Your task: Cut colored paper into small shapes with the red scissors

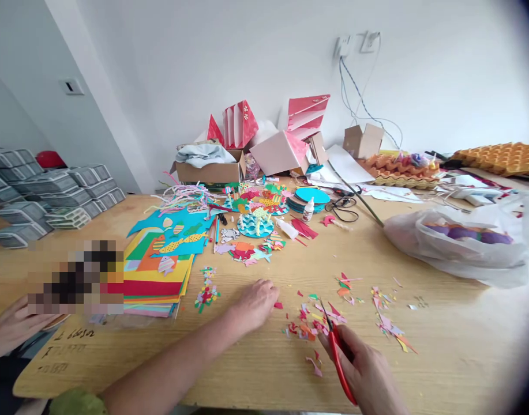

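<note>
Red-handled scissors [337, 351] are gripped in my right hand [363, 369], their narrow blades pointing up and away over the table. Below and around the blades lie small paper scraps [305, 327] in red, orange, pink and other colours. My left hand [258, 302] rests low over the table to the left of the scraps, its fingers curled together. A small red paper piece [278, 305] shows right beside its fingertips; whether the fingers pinch it I cannot tell. Further left lies a little pile of tiny cut paper bits [207, 295].
Coloured paper sheets [154, 288] with fish cutouts lie left, near another person's hand [19, 323]. Behind stand a decorated blue disc [255, 225], a glue bottle [308, 210] and a cardboard box [210, 172]. A plastic bag [458, 242] sits right.
</note>
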`<state>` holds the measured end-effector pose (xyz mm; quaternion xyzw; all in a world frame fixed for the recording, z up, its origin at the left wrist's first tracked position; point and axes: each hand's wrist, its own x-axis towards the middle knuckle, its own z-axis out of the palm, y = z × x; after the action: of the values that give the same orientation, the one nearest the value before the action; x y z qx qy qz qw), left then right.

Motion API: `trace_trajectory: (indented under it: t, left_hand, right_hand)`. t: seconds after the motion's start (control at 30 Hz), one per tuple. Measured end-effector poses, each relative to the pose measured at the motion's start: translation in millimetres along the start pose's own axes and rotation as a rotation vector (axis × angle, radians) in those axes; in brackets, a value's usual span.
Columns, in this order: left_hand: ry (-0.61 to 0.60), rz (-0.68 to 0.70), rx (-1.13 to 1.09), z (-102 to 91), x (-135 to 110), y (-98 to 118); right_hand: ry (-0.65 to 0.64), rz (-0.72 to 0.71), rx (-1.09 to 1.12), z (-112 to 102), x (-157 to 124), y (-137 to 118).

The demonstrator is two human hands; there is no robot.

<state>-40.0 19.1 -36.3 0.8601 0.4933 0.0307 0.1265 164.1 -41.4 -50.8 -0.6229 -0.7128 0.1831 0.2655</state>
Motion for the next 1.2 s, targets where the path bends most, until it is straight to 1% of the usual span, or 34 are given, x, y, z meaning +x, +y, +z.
trace_trajectory:
  t: [0.07,0.17,0.23,0.33,0.4,0.5,0.57,0.63,0.67,0.73,0.8,0.83,0.9,0.97,1.07,1.13,1.2]
  left_hand:
    - [0.003,-0.008,-0.018,1.0,1,-1]
    - [0.023,-0.019,-0.061,1.6,2,-2]
    - [0.049,-0.037,-0.102,-0.1,2,-1]
    - [0.102,-0.075,-0.189,-6.1,0,1]
    - [0.141,-0.089,-0.261,-11.4,-2,3]
    - [0.180,-0.086,-0.397,-19.8,-7,7]
    - [0.202,-0.084,-0.589,-25.9,-12,10]
    - [0.207,-0.085,-0.787,-32.6,-16,15]
    - [0.199,-0.083,-0.850,-35.8,-18,17]
    - [0.175,-0.067,-0.885,-41.1,-22,21]
    - [0.164,-0.048,-0.883,-43.5,-24,23]
    - [0.168,-0.049,-0.879,-43.5,-24,23]
    - [0.182,-0.082,-0.900,-41.4,-24,22]
    - [0.191,-0.123,-0.983,-37.3,-23,20]
    - [0.168,-0.127,-1.131,-29.7,-23,20]
    - [0.161,-0.136,-1.187,-25.5,-23,20]
    - [0.183,-0.162,-1.227,-23.6,-26,20]
  right_hand:
    - [-0.026,-0.003,0.001,1,2,0]
    - [-0.021,0.001,0.015,1,3,0]
    - [-0.050,0.009,0.046,0,3,2]
    - [-0.101,0.055,0.146,2,5,5]
    - [-0.080,0.092,0.271,5,7,3]
    - [-0.033,0.119,0.491,8,14,-9]
    - [-0.024,0.144,0.613,7,21,-23]
    - [-0.051,0.168,0.729,4,29,-39]
    - [-0.066,0.169,0.773,2,33,-46]
    - [-0.126,0.138,0.822,-1,40,-57]
    - [-0.160,0.099,0.831,0,46,-62]
    - [-0.158,0.086,0.833,1,47,-64]
    - [-0.113,0.073,0.844,5,49,-65]
    - [-0.040,0.072,0.855,9,48,-67]
    - [0.043,0.071,0.855,13,47,-72]
    - [0.054,0.079,0.851,15,46,-74]
    - [0.052,0.088,0.845,16,45,-75]
